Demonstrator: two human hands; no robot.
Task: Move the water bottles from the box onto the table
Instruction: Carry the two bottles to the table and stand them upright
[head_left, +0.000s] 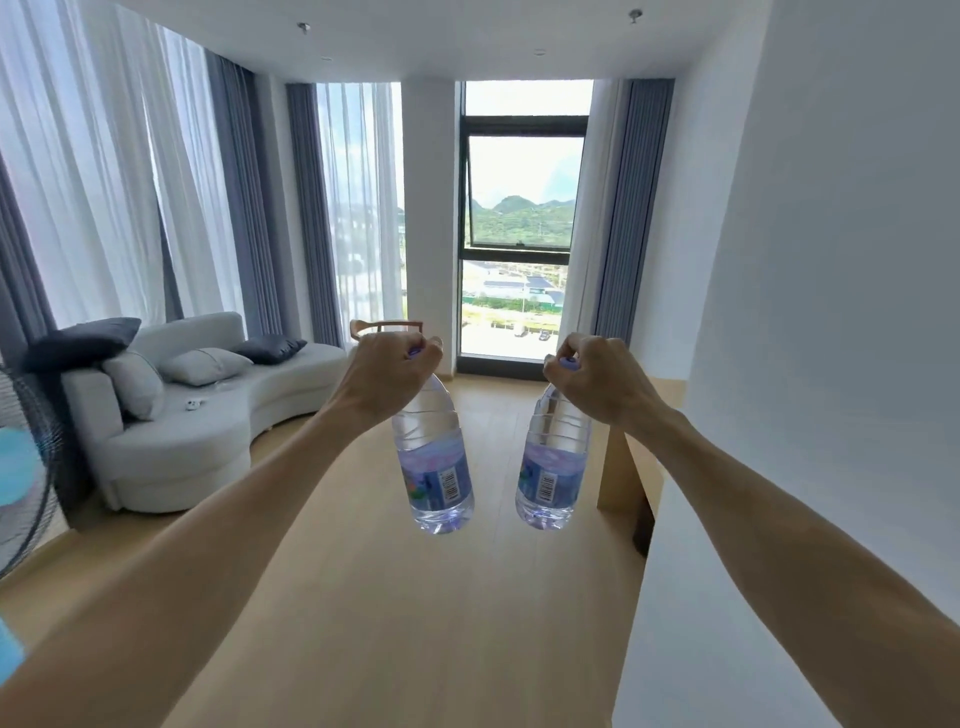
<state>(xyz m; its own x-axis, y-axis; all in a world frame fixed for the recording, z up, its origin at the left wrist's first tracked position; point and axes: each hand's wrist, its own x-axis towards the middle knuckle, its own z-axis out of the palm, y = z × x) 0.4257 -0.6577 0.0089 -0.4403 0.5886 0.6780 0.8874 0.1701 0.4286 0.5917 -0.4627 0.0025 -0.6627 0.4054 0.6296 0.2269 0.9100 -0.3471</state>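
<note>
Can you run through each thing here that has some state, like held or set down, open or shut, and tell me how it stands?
Left hand: gripping the left bottle's cap end.
Right hand: gripping the right bottle's cap end.
Left bottle: capped, hanging in the air, not set down.
Right bottle: capped, hanging in the air, not set down.
Window: sash tilted open.
Curtains: drawn back.

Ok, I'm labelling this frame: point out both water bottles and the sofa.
left bottle (434, 462), head view, on its label.
right bottle (553, 467), head view, on its label.
sofa (182, 447), head view, on its seat front.
</note>
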